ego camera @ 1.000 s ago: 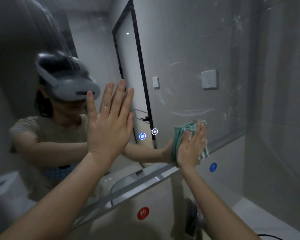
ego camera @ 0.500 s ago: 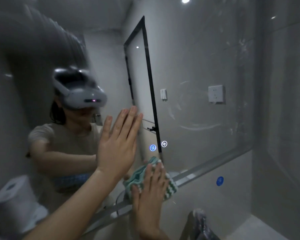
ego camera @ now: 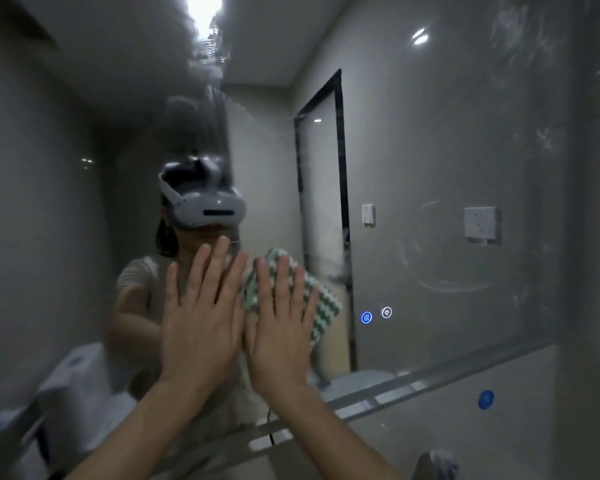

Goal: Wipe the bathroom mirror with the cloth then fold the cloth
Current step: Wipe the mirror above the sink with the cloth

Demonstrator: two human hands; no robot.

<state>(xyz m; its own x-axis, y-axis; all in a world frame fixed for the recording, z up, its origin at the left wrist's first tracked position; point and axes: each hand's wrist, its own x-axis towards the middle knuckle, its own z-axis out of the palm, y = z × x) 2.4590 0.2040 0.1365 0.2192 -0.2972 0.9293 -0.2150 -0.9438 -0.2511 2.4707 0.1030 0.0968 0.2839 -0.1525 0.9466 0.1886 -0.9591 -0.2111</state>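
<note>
Two hands lie flat against the bathroom mirror [ego camera: 465, 168], side by side and nearly touching. The left hand [ego camera: 201, 320] has its fingers straight and together, bare palm resting on the glass and grasping nothing. The right hand [ego camera: 281, 327], fingers likewise straight, presses one green-and-white cloth [ego camera: 321, 306] against the glass; the cloth is bunched under the palm and protrudes above and to the right of the fingers.

Step in hand, as judged: the wiping stroke, with the left hand acting as a brace. Folding has not begun. Curved smear marks [ego camera: 444, 285] lie on the glass well to the right of the right hand, and further streaks sit high up to the right, so the next move likely calls for carrying the pressed cloth rightward and upward across those areas while keeping even pressure.

Count: two hands, one cloth, one mirror, two small lit touch icons [ego camera: 366, 317] just right of the cloth, and one blue round sticker [ego camera: 486, 399] on the wall below the mirror, down and to the right of the hands.
</note>
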